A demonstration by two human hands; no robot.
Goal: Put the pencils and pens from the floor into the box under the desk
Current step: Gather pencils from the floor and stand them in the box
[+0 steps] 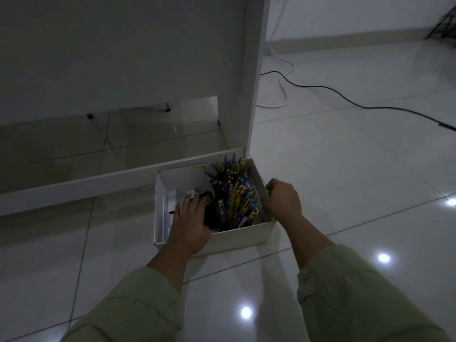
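A white open box [246, 239] stands on the tiled floor beside the desk's white side panel [251, 77]. Several blue and yellow pencils and pens [234, 191] lie bundled in its right half, tips leaning on the far wall. My left hand [191, 218] reaches into the box's left half, fingers lying over a dark object [211, 213] near a small white item [192, 193]. My right hand [282, 201] grips the box's right rim, fingers curled over it.
A white low rail [98, 181] of the desk runs behind the box. A black cable [357, 104] and a white cable [283, 77] trail across the floor at the right. A dark rack [443, 25] stands far right.
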